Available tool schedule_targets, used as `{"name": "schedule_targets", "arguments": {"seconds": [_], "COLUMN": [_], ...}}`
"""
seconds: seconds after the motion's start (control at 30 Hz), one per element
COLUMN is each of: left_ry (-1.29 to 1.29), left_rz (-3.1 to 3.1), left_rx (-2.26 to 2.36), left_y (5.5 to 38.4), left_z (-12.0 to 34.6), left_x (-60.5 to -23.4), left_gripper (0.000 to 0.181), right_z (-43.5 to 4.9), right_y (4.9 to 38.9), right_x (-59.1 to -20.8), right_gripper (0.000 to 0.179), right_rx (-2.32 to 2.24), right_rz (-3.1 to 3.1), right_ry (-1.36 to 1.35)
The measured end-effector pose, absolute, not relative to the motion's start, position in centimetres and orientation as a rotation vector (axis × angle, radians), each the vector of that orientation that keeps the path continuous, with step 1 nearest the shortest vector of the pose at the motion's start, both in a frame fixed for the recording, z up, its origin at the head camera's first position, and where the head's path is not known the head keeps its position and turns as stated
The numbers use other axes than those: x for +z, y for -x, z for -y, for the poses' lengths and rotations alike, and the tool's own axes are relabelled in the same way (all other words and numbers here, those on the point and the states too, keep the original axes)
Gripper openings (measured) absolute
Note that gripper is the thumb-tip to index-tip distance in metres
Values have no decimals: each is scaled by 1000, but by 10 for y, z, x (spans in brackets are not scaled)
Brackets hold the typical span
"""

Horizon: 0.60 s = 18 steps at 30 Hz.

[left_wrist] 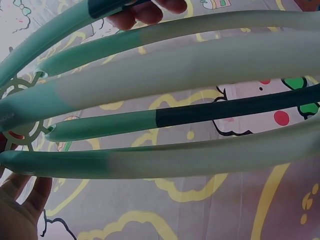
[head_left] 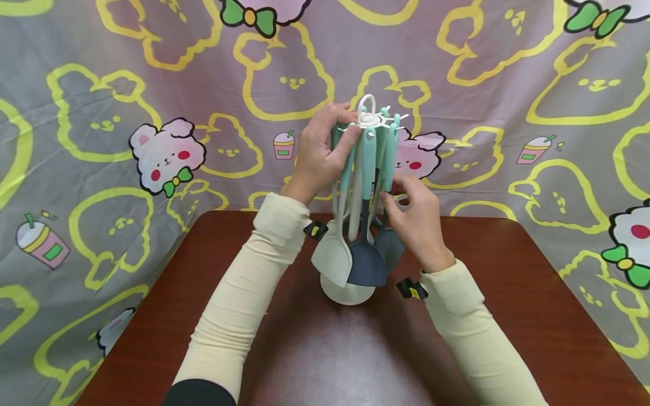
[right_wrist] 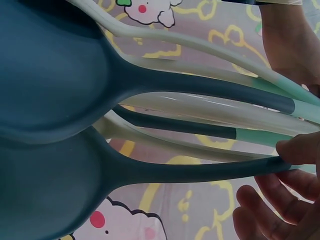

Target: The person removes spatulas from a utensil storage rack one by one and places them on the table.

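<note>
A white utensil rack [head_left: 347, 293] stands upright on the table, with several mint-handled kitchen utensils hanging around its post. My left hand [head_left: 325, 149] grips the rack's top from the left, its thumb over the hooks and a mint handle. Lower on the right side, my right hand [head_left: 416, 217] pinches the handle of a dark blue spatula [right_wrist: 50, 185] between thumb and fingers. This spatula hangs at the rack's right, its broad head partly behind a dark blue turner [head_left: 367, 264]. A pale grey turner [head_left: 332, 256] hangs at the front left.
The brown table [head_left: 487, 316] reaches back to a patterned curtain [head_left: 218, 84], which also hangs along both sides. A white ring handle [head_left: 367, 104] tops the rack. Inner utensils hang close together behind the front ones.
</note>
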State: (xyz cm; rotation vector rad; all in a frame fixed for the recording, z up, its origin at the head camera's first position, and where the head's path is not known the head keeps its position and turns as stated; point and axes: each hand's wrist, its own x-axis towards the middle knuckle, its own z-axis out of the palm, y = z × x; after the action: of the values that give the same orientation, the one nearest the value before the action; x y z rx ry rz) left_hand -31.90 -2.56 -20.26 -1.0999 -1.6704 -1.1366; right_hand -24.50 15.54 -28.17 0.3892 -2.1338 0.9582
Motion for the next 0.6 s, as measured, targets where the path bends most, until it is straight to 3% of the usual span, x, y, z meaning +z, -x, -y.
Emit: {"name": "schedule_targets", "arguments": {"seconds": [0.6], "left_ry": [1079], "left_rz": [1667], "left_rx": [-1165], "left_y": [317], "left_z": [30], "left_x": [-201], "left_gripper": [14], "right_z": [-154], "right_y": [245], "right_x": [-289], "right_gripper": [19], "right_rx": [976], "right_rz": [2149], "right_ry": [-363]}}
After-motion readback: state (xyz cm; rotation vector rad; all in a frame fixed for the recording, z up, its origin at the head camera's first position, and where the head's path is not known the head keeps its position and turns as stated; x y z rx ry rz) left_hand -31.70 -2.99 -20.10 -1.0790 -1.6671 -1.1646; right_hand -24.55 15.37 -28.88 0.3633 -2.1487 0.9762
